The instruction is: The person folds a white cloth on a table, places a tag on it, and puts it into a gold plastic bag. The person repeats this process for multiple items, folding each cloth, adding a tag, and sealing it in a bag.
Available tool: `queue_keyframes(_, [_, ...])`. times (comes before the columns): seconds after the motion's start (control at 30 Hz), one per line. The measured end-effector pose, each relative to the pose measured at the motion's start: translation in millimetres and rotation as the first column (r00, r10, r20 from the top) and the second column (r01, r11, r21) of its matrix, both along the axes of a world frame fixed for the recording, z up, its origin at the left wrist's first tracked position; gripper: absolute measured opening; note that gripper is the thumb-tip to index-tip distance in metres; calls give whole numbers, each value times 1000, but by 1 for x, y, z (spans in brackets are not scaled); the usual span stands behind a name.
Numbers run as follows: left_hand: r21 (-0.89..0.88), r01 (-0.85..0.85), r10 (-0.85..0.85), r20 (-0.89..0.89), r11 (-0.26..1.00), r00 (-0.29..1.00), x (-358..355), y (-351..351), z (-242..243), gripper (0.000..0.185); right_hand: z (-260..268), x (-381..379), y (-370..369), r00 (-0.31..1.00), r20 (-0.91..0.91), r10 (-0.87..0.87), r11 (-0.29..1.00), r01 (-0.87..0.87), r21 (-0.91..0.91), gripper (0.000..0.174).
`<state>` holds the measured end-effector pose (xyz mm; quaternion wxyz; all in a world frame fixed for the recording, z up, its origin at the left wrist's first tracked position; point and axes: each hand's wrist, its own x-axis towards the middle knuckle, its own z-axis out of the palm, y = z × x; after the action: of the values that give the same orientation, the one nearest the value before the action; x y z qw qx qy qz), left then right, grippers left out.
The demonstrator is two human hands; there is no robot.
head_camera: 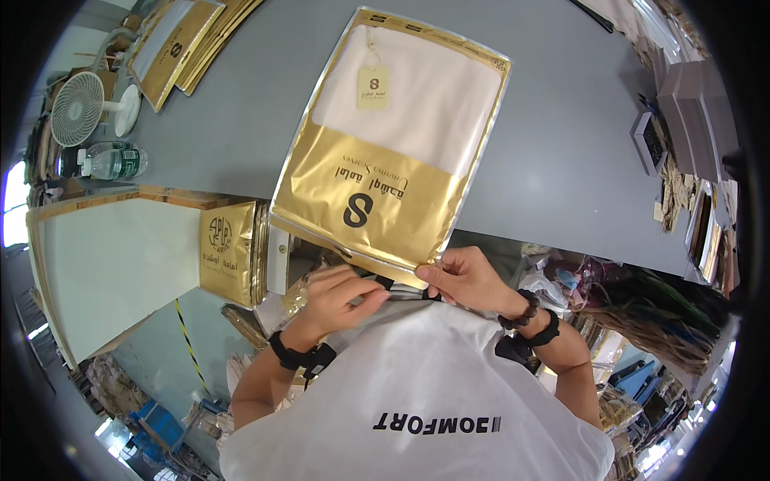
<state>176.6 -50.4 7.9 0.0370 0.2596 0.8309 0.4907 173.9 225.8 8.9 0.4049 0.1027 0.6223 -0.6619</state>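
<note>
A gold and clear zip pouch (385, 150) with a folded pale pink cloth inside lies at a slant on the grey table (559, 150), its near end over the table's edge. A cream hang tag (373, 87) on a cord shows at its far part. My right hand (466, 278) pinches the near right corner of the pouch between thumb and fingers. My left hand (341, 297) is by the near edge at the left, slightly blurred, fingers curled; whether it touches the pouch I cannot tell.
Gold pouches (228, 252) stand upright beside a white board (120, 252) at the left. More pouches (174, 54) lie at the far left, near a white fan (78, 108) and plastic bottles (114, 161). A small grey box (649, 143) and stacked grey sheets (695, 114) are at the right.
</note>
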Motion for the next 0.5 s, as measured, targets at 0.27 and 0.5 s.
queue_keyframes(0.27, [251,-452,174,684,856,709,-4,51,-13,23,1,-18,-28,992,-97,-79,997,80,4,40])
queue_keyframes(0.5, [292,-621,283,697,728,659,-19,42,-1,22,13,-15,-15,985,-160,-70,995,80,62,38])
